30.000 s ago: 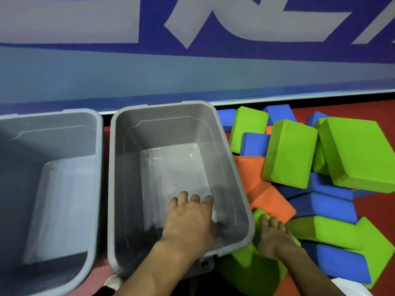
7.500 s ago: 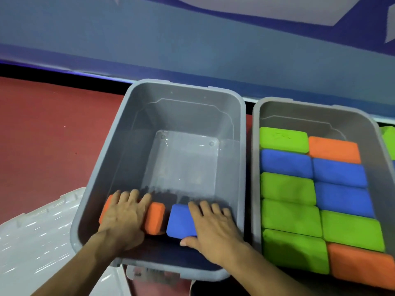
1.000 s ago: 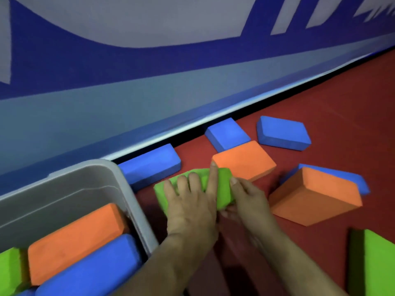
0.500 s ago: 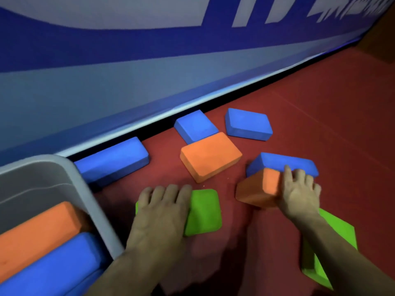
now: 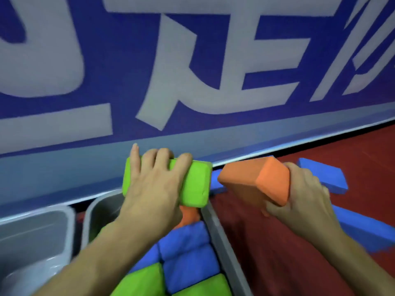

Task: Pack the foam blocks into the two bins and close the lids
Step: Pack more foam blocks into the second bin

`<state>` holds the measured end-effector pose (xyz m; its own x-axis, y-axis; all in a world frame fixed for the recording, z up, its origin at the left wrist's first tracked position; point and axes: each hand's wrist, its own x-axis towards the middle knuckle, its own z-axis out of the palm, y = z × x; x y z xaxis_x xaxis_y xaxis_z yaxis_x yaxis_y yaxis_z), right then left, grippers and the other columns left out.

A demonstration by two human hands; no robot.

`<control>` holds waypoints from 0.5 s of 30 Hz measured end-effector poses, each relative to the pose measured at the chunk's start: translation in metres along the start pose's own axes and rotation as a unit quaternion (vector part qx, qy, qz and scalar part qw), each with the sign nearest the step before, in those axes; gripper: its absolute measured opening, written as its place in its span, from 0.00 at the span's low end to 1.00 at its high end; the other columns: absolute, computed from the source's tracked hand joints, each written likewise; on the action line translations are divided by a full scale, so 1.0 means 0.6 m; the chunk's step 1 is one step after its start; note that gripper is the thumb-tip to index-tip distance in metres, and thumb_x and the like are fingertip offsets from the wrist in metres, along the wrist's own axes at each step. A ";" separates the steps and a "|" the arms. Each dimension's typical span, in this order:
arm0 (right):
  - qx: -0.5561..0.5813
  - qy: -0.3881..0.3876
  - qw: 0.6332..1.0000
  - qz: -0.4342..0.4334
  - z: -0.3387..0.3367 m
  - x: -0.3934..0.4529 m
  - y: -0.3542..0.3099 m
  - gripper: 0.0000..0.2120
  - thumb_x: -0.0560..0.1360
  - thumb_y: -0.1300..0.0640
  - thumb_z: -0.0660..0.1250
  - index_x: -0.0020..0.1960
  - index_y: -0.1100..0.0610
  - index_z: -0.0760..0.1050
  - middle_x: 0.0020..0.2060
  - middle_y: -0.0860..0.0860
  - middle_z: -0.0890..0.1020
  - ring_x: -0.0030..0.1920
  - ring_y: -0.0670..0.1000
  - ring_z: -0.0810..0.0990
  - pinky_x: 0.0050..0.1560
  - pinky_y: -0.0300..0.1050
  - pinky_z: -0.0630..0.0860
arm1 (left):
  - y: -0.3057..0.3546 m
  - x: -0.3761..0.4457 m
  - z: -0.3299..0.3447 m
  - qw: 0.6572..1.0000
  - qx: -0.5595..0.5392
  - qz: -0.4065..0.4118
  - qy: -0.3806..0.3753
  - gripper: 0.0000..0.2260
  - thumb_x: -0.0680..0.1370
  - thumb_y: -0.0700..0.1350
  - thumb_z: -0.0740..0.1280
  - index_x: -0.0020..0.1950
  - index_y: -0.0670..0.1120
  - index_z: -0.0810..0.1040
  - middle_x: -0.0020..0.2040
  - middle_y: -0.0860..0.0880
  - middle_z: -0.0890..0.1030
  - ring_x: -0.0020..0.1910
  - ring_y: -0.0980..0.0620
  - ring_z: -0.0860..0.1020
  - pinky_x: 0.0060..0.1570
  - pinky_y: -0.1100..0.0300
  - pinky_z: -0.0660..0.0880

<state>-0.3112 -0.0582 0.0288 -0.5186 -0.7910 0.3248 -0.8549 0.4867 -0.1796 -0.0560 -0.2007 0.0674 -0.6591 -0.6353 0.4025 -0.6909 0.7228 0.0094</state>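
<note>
While half a second earlier both blocks had lain on the red floor (image 5: 267,248) under flat palms, the head view showed them lifted and carried toward the bins. That suggested another pair was about to be packed. The left hand (image 5: 154,189) was wrapped over the green block (image 5: 196,182), fingers curled across its top and closed firmly on it, holding it above the far right corner of the nearly full bin (image 5: 222,238). The right hand (image 5: 303,197) clenched the orange block (image 5: 254,180), tilted, just beyond that bin's right rim, above the floor. The emptier bin (image 5: 34,238) stood just left of the fuller one. More blue blocks (image 5: 322,175) remained on the floor near the wall (image 5: 192,82), so packing was unfinished.
</note>
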 end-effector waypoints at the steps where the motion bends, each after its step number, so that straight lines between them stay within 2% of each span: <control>1: 0.020 0.017 0.999 -0.035 -0.014 -0.002 -0.057 0.42 0.55 0.41 0.75 0.64 0.57 0.68 0.48 0.56 0.75 0.48 0.64 0.76 0.46 0.59 0.73 | -0.042 -0.027 -0.035 0.999 0.022 -0.026 -0.003 0.37 0.52 0.48 0.70 0.62 0.51 0.71 0.50 0.45 0.73 0.52 0.38 0.72 0.69 0.34 0.51; 3: 0.072 0.025 0.993 -0.087 -0.031 -0.017 -0.174 0.41 0.56 0.39 0.71 0.63 0.57 0.68 0.48 0.55 0.75 0.49 0.63 0.75 0.47 0.58 0.72 | -0.129 -0.098 -0.100 0.994 0.057 -0.087 -0.013 0.35 0.53 0.49 0.65 0.61 0.50 0.73 0.49 0.45 0.74 0.52 0.38 0.71 0.69 0.32 0.52; 6: 0.147 -0.014 0.976 -0.159 -0.038 -0.064 -0.343 0.41 0.55 0.40 0.75 0.63 0.53 0.66 0.49 0.52 0.75 0.50 0.60 0.75 0.49 0.58 0.73 | -0.246 -0.226 -0.172 0.982 0.089 -0.164 -0.032 0.34 0.52 0.46 0.65 0.60 0.50 0.74 0.49 0.45 0.74 0.53 0.37 0.71 0.66 0.30 0.54; 11: 0.157 -0.053 0.931 -0.324 -0.022 -0.170 -0.581 0.38 0.56 0.40 0.69 0.63 0.53 0.67 0.49 0.50 0.75 0.48 0.57 0.76 0.46 0.55 0.73 | -0.386 -0.400 -0.224 0.957 0.152 -0.235 -0.071 0.37 0.50 0.44 0.71 0.60 0.49 0.75 0.48 0.44 0.74 0.54 0.36 0.72 0.64 0.28 0.55; 15: 0.139 -0.110 0.906 -0.385 0.013 -0.261 -0.708 0.40 0.52 0.39 0.68 0.62 0.52 0.68 0.47 0.50 0.76 0.44 0.56 0.76 0.44 0.52 0.75 | -0.457 -0.519 -0.202 0.939 0.153 -0.283 -0.122 0.38 0.49 0.46 0.70 0.60 0.49 0.76 0.49 0.43 0.76 0.56 0.34 0.73 0.63 0.28 0.56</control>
<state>0.1331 -0.1439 0.0470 0.2678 -0.9263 0.2652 -0.9200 -0.3276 -0.2153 0.3746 -0.1681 0.0505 -0.1825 -0.9646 0.1907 -0.9795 0.1615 -0.1202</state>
